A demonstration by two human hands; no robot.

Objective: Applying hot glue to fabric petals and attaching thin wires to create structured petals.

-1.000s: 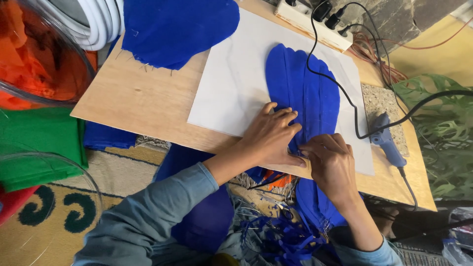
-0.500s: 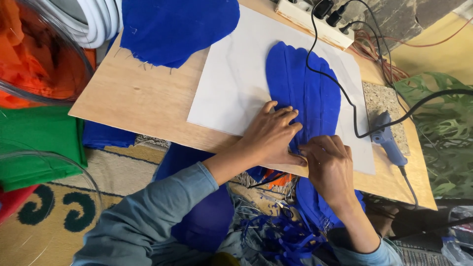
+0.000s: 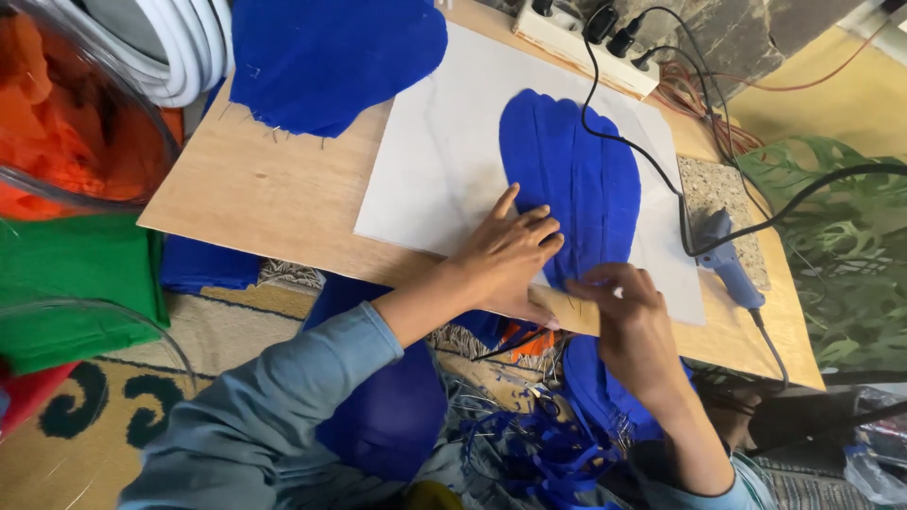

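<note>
On plywood table [image 3: 265, 194], white board [image 3: 444, 151], blue fabric [image 3: 576, 179].

Left hand [image 3: 505, 260]: palm down, flat, fingers spread and extended forward, thumb angled out to the side. Forearm comes in from lower left, sleeve pushed up to mid-forearm, wrist roughly straight. Right hand [image 3: 628, 316]: just beside the left, nearly touching at the left hand's heel. Fingers curled inward, fingertips [image 3: 590, 281] pinched down toward the left hand. Right wrist bent, forearm runs up from lower right, bare to near the elbow.
</note>
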